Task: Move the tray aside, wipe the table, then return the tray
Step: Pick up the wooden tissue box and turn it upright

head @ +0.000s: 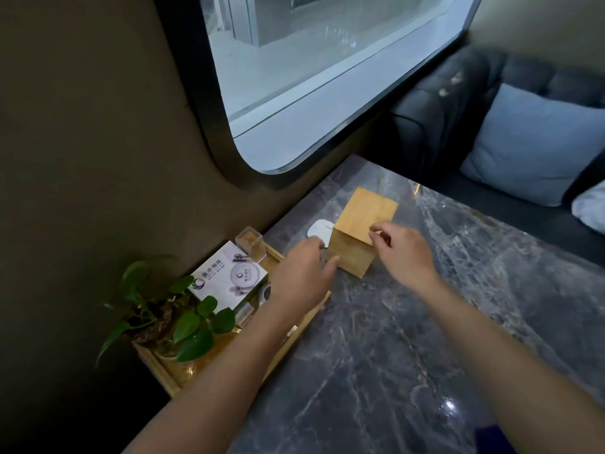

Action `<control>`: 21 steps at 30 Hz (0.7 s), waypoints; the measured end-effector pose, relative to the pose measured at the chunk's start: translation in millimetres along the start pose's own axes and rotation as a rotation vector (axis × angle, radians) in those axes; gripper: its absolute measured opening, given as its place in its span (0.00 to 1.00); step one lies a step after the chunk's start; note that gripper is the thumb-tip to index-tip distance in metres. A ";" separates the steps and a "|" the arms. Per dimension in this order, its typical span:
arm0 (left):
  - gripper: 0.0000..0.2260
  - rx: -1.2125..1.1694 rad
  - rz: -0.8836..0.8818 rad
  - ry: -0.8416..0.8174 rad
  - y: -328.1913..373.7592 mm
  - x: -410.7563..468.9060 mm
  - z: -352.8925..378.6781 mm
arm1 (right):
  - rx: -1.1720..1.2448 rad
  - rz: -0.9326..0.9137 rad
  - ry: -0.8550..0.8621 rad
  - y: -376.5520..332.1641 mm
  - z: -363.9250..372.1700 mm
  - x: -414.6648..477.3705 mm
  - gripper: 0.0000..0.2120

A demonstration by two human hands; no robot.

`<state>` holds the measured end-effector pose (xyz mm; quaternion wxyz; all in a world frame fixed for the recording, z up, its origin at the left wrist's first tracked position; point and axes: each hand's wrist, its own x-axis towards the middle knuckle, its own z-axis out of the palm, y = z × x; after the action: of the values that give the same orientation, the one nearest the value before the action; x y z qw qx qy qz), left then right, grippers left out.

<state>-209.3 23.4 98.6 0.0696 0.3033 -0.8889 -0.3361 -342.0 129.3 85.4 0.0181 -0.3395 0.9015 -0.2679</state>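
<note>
A wooden tray [163, 376] lies along the left edge of the grey marble table [393, 355], against the wall. It carries a potted green plant [170, 309], a white printed box [229, 276] and a clear toothpick holder [250, 242]. Just right of the tray stands a square wooden box [363, 214]. My left hand [301, 276] reaches over the tray's far end and wraps the box's left side, thumb on its front face. My right hand [406, 253] pinches the box's top edge at the near right corner.
A white oval object [319, 229] lies flat behind the wooden box, partly hidden by it. A dark sofa [458, 93] with a pale blue cushion [537, 139] runs along the table's far right side. A dark wall and a window close off the left and back.
</note>
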 end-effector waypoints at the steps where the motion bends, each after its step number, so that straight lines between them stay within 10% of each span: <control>1: 0.17 -0.004 0.032 0.019 6.0 12.7 3.2 | 0.007 0.035 0.025 4.0 0.4 3.4 0.13; 11: 0.50 0.165 0.026 -0.164 24.5 79.9 67.2 | 0.536 0.526 -0.101 27.1 14.4 39.7 0.34; 21: 0.43 -0.073 -0.048 0.029 21.8 94.2 64.0 | 0.840 0.487 -0.103 27.0 24.7 53.6 0.20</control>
<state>-316.9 16.6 56.1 0.0856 0.3266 -0.8675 -0.3652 -394.1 101.2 58.9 0.2603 -0.0948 0.7665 -0.5795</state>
